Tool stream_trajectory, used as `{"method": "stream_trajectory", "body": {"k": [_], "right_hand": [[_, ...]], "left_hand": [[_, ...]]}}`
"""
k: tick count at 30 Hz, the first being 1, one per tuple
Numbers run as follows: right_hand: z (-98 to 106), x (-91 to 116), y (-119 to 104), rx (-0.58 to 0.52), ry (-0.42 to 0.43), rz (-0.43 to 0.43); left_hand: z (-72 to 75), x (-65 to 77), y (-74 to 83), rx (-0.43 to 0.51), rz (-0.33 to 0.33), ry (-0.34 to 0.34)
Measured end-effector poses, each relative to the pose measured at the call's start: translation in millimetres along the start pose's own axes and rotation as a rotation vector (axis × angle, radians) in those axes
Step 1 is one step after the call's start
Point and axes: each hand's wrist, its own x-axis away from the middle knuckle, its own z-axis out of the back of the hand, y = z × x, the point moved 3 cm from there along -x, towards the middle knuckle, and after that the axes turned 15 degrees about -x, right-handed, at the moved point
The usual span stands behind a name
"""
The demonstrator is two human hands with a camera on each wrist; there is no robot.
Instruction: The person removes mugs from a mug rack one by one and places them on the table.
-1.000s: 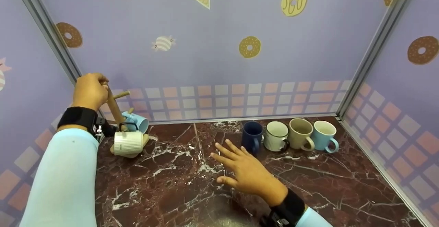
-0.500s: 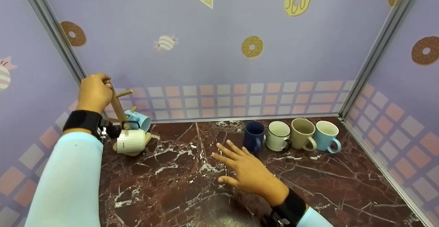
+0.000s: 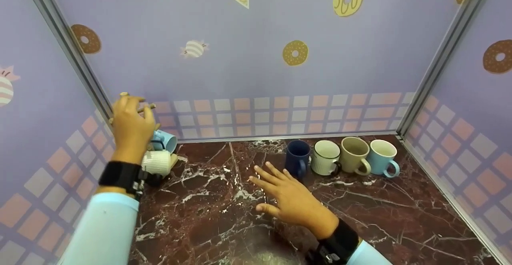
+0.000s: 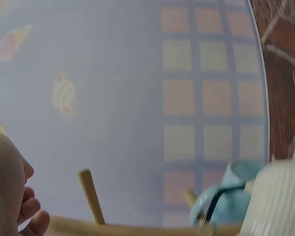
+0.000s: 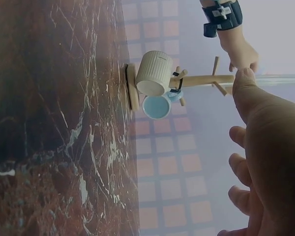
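At the left, a wooden mug tree [image 5: 199,80] carries a white ribbed mug [image 3: 157,163] and a light blue mug [image 3: 166,140] on its lower pegs. My left hand [image 3: 133,123] is by the upper post, fingers loosely bent and thumb apart, overlapping the post in the head view. The post's tip shows beyond the fingers. The left wrist view has the bent fingers [image 4: 29,209] near the post's upper end. My right hand [image 3: 294,203] is spread palm down over the marble-patterned table [image 3: 208,221], near a navy mug [image 3: 297,157], holding nothing.
Right of the navy mug stand a white ribbed mug with a dark rim [image 3: 326,157], a tan mug [image 3: 354,155] and a light blue mug [image 3: 382,156] in a row. A patterned back wall [image 3: 240,73] and side walls enclose the table.
My left hand has let go of the post's top and shifted right and slightly down, its fingers loosening. The right hand stays in place. The mugs on the tree still hang there.
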Motion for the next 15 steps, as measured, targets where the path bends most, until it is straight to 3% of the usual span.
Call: {"method": "stream_trajectory", "body": {"k": [5,8,15], "right_hand": [[1,0,0,-0.014,-0.002,-0.002],[2,-1,0,-0.014,-0.001,-0.004],[1,0,2,-0.012,-0.014,-0.005]], "left_hand": [[-10.6,32.3,-0.2,0.123,0.055,0.096],[-15.4,52.6,-6.9,0.162,0.108,0.112],[-38.9,95.2,-39.4,0.191,0.263,0.143]]}}
